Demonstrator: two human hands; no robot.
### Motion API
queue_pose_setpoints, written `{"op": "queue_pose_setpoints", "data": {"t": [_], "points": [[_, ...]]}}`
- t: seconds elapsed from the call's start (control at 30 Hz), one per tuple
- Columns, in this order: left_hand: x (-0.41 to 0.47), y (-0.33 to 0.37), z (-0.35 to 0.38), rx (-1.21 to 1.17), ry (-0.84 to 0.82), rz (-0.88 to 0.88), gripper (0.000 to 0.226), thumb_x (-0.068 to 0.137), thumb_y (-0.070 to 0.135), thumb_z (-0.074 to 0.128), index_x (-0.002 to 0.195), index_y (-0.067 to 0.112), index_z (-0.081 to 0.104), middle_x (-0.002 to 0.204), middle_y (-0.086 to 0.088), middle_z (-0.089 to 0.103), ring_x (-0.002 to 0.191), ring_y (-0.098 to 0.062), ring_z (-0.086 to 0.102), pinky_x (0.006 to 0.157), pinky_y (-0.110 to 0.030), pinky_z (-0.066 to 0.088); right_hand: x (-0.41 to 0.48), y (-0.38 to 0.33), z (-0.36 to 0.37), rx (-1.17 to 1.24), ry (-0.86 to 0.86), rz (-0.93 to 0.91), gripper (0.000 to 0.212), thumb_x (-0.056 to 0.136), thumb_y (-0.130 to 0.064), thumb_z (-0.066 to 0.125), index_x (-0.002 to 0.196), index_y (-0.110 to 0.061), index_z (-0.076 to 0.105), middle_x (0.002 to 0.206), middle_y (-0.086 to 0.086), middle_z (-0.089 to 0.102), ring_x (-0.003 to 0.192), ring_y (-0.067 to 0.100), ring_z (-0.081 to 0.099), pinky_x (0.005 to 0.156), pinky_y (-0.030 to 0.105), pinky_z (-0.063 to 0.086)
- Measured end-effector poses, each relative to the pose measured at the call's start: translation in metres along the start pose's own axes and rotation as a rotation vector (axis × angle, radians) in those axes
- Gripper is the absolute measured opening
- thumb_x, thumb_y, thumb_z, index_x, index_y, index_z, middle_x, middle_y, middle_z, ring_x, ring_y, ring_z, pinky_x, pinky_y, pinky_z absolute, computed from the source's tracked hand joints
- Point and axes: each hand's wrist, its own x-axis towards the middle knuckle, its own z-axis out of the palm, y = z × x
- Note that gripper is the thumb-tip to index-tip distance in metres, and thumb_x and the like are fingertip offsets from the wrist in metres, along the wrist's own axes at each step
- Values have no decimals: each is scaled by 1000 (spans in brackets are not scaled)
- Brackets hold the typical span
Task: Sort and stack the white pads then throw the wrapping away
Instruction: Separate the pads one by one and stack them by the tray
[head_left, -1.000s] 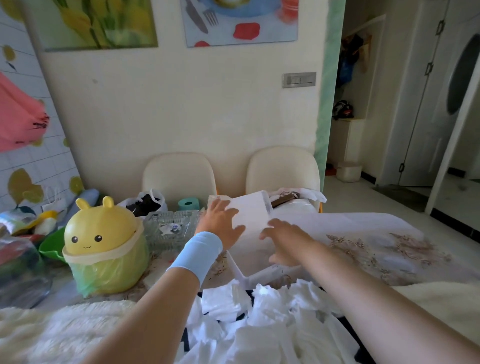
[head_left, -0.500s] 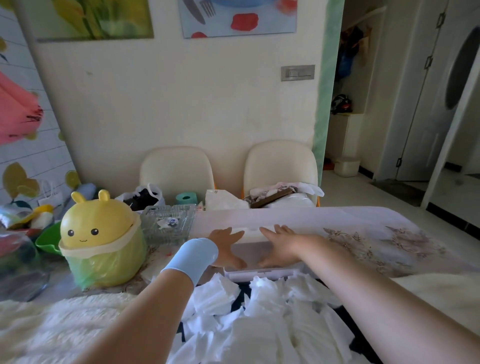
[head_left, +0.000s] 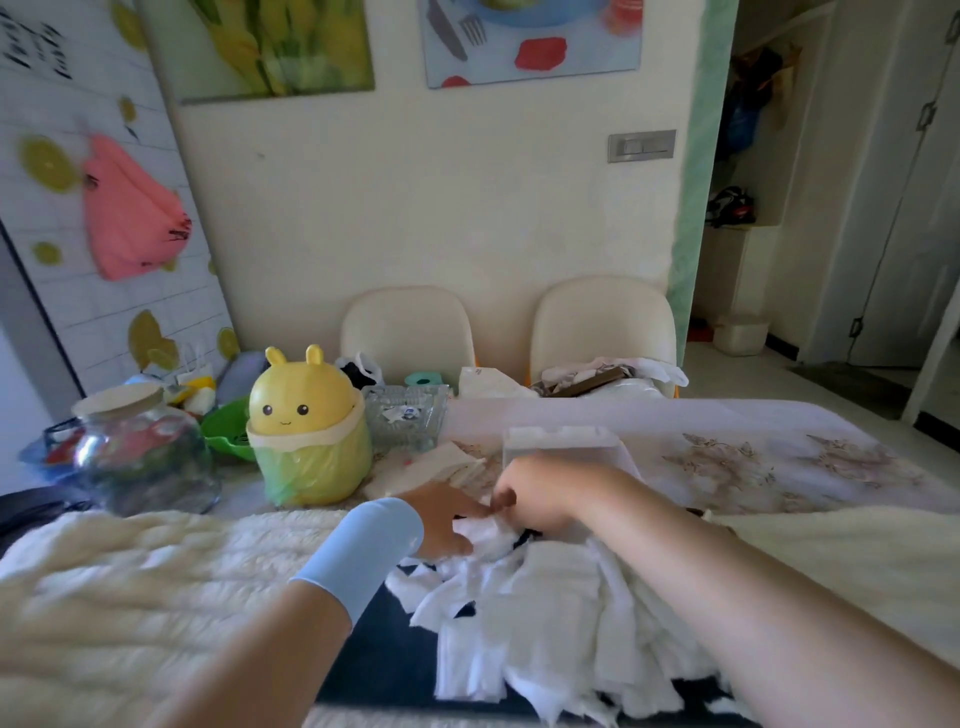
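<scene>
Head view: the white pads (head_left: 524, 623) are seen unsorted in a loose, crumpled heap on a dark surface (head_left: 374, 660) just short of the table (head_left: 779, 441), between the forearms; no stack is formed (sorting, stacking and binning of wrapping are judged largely left). At the heap's far edge a pad is pinched by the curled right hand (head_left: 540, 499); the left hand (head_left: 447, 519) is laid beside it, its hold lost to blur.

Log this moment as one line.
left hand: on white pads, grip unclear | right hand: fingers curled at pads | clear box: beyond hands | yellow bin: farther left
</scene>
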Motion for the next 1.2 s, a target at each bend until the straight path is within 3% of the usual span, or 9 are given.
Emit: {"op": "queue_pose_setpoints", "data": {"t": [0.2,0.3,0.43,0.53,0.63,0.93,1.03,1.1,1.2], "points": [[-35,-4,0,-14,49,-13,57,96,34,51,149,43,33,155,7,37,136,-22,43,111,-35,37,-10,-17,4,62,-52,5,41,93,-7,45,119,-22,73,119,-3,69,98,21,60,80,31,45],[-45,11,-9,-118,194,81,51,97,23,43,141,49,43,145,6,47,127,-24,50,107,-37,41,-30,-3,-8,137,137,31,38,102,-16,43,130,-27,66,133,-5,63,112,18,57,88,30,44],[-63,56,-12,-311,195,238,55,95,48,52,147,45,36,154,12,34,141,-16,34,114,-36,28,-66,32,-5,104,244,122,28,103,-37,39,98,-28,66,116,-4,65,118,28,56,91,38,44],[-70,87,5,-143,10,243,94,81,71,59,154,49,4,165,13,0,152,-15,3,121,-49,12,-90,48,12,105,94,348,42,97,-57,29,134,-48,48,163,-2,24,153,30,11,120,56,17],[-62,93,24,119,29,127,105,76,79,56,153,46,-8,164,13,-9,152,-20,-8,120,-57,8,-105,46,28,145,-49,418,61,95,-74,18,153,-56,15,169,2,-9,155,33,-7,121,61,1],[-73,35,15,68,-10,-49,119,70,70,71,154,42,-8,165,9,-3,152,-23,7,120,-49,20,-78,1,52,94,5,326,97,64,-76,0,153,-44,23,168,11,1,151,43,-3,116,66,10],[-82,38,4,-72,85,76,107,80,62,67,155,39,-6,165,11,-6,153,-18,0,122,-47,12,-91,6,43,197,80,314,65,96,-68,11,157,-46,10,169,3,-3,154,34,-10,120,63,-2],[-82,48,-1,-162,130,141,94,86,66,57,154,45,-3,164,12,-10,152,-16,-9,122,-51,4,-110,21,31,303,165,288,58,101,-66,17,156,-51,8,169,-4,-1,155,25,-8,122,56,-3],[-77,81,12,17,29,159,106,75,79,57,150,51,-13,162,13,-22,150,-18,-21,120,-60,0,-139,43,20,340,104,281,60,99,-64,34,155,-54,13,168,-13,2,156,16,1,124,50,7]]}}
